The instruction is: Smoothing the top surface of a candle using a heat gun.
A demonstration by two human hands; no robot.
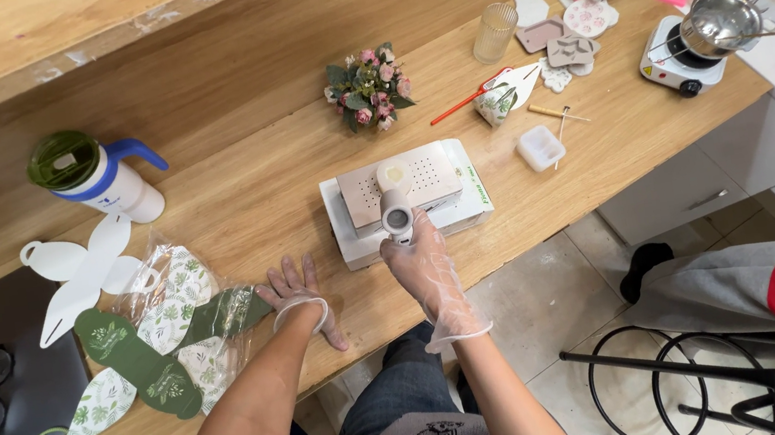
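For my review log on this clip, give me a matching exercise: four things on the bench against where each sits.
Things:
1. small white tool
2. jug with green lid
3. flower posy
4. metal pot

Places:
A. on the small hotplate, far right
B. far left, by the wall
C. in the right hand, over the white box
D. behind the white box, near the wall

Pairs: 1-C, 2-B, 3-D, 4-A

Craft workshop, long wooden bench [231, 184], silicone moulds [574, 32], small hotplate [679, 60] with melting pot [719, 21], die-cut paper packaging [140, 358]
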